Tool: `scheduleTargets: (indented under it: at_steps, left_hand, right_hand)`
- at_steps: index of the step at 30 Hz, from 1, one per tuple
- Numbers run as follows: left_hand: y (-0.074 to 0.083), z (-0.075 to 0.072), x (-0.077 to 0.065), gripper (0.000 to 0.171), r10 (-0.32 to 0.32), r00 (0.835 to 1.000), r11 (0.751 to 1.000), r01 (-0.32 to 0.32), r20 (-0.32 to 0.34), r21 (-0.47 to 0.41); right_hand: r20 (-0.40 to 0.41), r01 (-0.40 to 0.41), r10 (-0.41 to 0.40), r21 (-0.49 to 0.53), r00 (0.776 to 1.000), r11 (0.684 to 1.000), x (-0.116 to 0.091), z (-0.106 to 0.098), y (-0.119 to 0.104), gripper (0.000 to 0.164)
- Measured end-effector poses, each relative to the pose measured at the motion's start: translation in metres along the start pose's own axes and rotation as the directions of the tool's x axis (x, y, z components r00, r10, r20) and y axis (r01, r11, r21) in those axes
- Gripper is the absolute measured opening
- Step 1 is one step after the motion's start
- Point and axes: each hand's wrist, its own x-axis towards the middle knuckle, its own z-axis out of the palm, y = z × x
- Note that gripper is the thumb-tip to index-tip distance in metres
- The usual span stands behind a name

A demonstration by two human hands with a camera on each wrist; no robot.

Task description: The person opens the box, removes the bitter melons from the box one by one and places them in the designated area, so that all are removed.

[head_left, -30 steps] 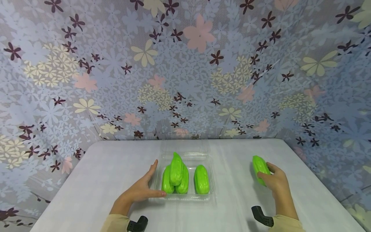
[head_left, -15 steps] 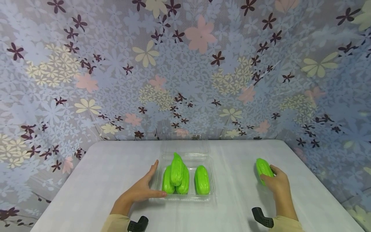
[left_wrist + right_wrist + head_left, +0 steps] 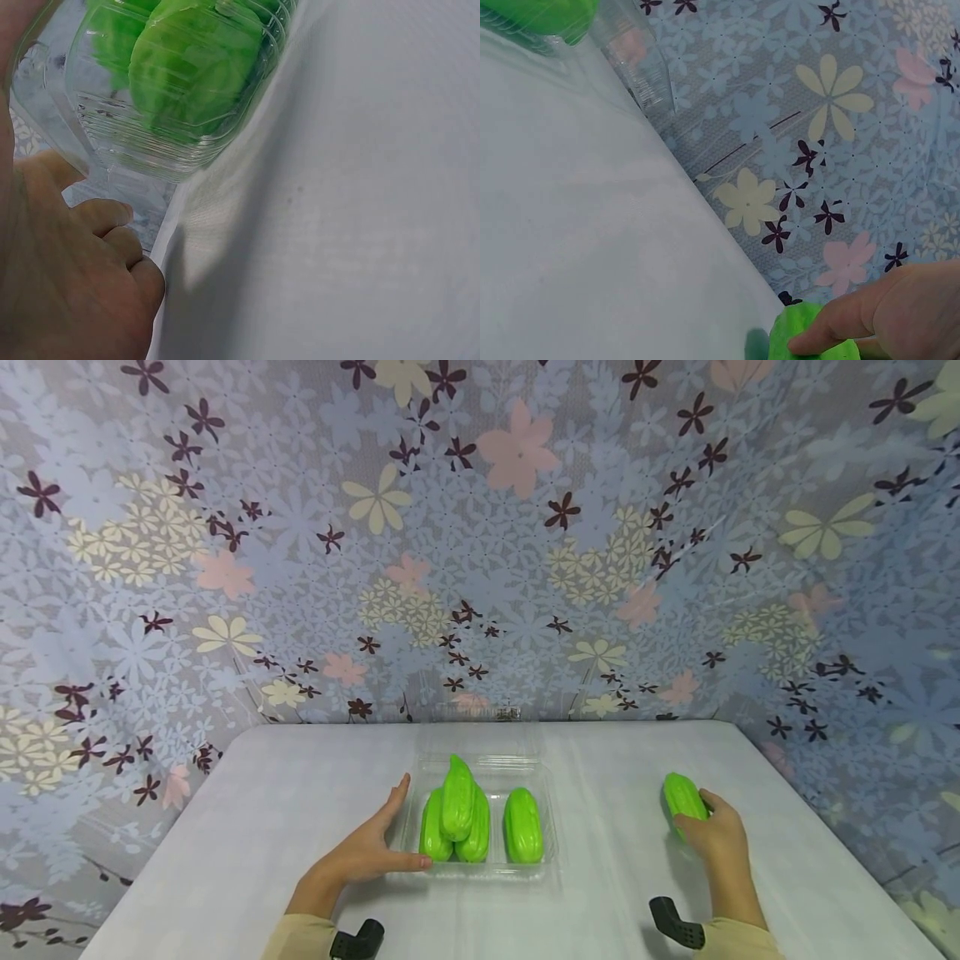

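A clear plastic clamshell container [image 3: 491, 868] stands with its lid raised at the back. Inside, a bright green, ridged gourd [image 3: 457, 802] lies on top of two others, and a separate gourd [image 3: 522, 825] lies on the right. My left hand [image 3: 367, 850] spans the container's front left corner, index finger and thumb straight and wide apart. In the left wrist view, the other fingers of the left hand [image 3: 97, 277] bend beside the container wall [image 3: 150, 154]. Over on the right, my right hand [image 3: 716, 827] grips another green gourd [image 3: 682, 795] between thumb and fingers at table level.
A white cloth covers the table [image 3: 600, 893]. Behind it stands a floral-patterned backdrop [image 3: 480, 568]. The raised transparent lid [image 3: 477, 735] reaches toward that backdrop. Black wrist devices sit at both sleeves.
My right hand has brought its gourd slightly right and lower, with little motion in the last half second. The left hand and the container stay in place.
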Motion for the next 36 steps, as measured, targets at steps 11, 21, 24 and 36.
scheduleTargets:
  at_steps: [11,21,24,36]
  left_hand:
    - [0.0,0.0,0.0,0.127,0.002,1.0,1.0,-0.002,0.002,-0.005]
    - [0.0,0.0,0.0,0.128,0.005,1.0,1.0,-0.005,0.005,-0.001]
    - [-0.001,-0.001,0.0,0.127,0.011,1.0,1.0,-0.011,0.01,-0.011]
    - [0.0,-0.001,0.0,0.128,0.013,1.0,1.0,-0.012,0.013,-0.024]
  right_hand:
    - [-0.012,0.005,-0.005,-0.016,1.0,1.0,-0.002,0.005,0.0,0.074]
    - [0.03,0.034,-0.032,-0.064,0.999,0.997,-0.001,0.0,-0.003,0.078]
    - [0.03,0.031,-0.029,-0.064,0.999,0.997,-0.003,-0.003,-0.006,0.08]
    - [-0.023,0.062,-0.063,-0.027,0.998,0.998,-0.008,-0.011,-0.014,0.09]
